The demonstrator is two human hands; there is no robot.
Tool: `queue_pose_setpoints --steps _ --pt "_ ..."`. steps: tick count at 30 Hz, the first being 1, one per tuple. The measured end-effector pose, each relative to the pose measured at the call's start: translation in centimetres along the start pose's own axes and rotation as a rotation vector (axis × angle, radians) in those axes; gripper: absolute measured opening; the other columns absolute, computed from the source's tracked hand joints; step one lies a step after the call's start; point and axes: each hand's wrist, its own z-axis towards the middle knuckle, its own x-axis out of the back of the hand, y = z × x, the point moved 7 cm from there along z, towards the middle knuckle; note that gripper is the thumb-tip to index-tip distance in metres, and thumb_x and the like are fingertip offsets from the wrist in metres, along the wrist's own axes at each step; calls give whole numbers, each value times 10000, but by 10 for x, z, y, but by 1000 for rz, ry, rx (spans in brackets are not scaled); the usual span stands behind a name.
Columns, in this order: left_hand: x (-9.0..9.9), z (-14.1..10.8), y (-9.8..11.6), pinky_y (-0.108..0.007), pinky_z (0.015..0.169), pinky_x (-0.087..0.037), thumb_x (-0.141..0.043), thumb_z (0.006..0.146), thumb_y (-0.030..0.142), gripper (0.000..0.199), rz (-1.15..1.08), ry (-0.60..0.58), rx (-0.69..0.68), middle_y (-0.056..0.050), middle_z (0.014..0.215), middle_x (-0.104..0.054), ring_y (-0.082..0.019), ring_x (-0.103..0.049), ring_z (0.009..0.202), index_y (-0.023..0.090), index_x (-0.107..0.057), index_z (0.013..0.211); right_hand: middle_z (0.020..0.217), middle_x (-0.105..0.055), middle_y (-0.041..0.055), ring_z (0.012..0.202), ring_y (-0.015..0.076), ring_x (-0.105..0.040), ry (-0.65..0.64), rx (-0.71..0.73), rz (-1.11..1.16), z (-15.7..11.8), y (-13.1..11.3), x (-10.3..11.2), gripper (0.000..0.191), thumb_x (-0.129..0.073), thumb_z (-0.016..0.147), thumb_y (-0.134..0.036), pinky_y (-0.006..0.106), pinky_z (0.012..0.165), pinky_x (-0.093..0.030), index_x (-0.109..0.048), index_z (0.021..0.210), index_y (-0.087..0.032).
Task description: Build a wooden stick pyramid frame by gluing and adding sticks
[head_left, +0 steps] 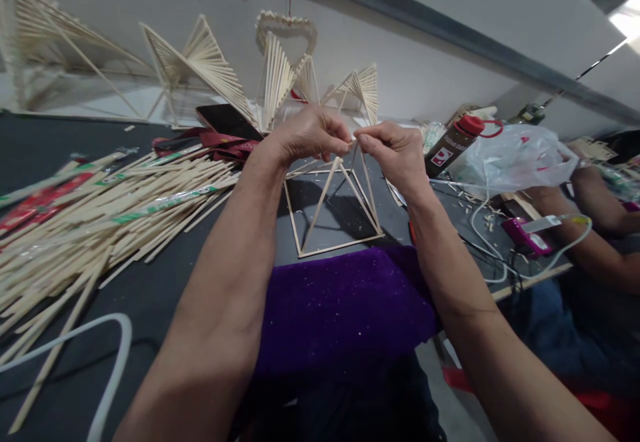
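A small frame of thin wooden sticks stands in front of me, with a four-sided base and slanting sticks that meet in peaks. At its rear peak, my right hand is closed in a pinch on the top of a slanting wooden stick. My left hand is also closed in a pinch, its fingertips almost touching those of the right. Whatever lies between the left fingers is too small or hidden to make out. Below the frame, a purple cloth covers the table's front edge.
Many loose sticks, some in wrappers, are heaped on the left. Finished twisted stick models line the wall. A dark bottle with a red cap, a plastic bag, a purple device with a cable and another person's arm are right.
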Motion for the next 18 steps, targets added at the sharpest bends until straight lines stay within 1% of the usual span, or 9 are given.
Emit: queue_pose_setpoints --steps 3,6,12,18 --pt "2 -1 -3 -223 591 -481 -729 724 118 117 -5 -6 28 18 549 -597 -95 -585 536 109 -740 840 740 -725 -7 696 128 -629 6 8 0 -1 -2 -1 176 -662 876 -300 276 689 -466 -802 837 -200" --pt "4 -1 -4 -227 613 -496 -734 724 127 165 3 -15 27 15 564 -610 -113 -619 585 121 -755 887 754 -728 -7 685 122 -614 12 25 -10 -2 -2 -2 179 -667 872 -325 270 662 -450 -796 861 -201" --pt "2 0 -1 -206 599 -483 -736 733 156 186 17 -25 -18 36 523 -579 -96 -597 552 130 -754 916 751 -709 -3 668 112 -587 33 39 -30 -2 2 -2 142 -657 856 -274 264 642 -430 -764 849 -181" --pt "3 -2 -1 -222 606 -487 -733 739 149 150 36 -12 46 24 542 -597 -96 -592 544 126 -762 884 776 -713 -3 680 116 -589 62 50 -63 -3 4 -2 133 -637 849 -237 276 668 -449 -761 871 -194"
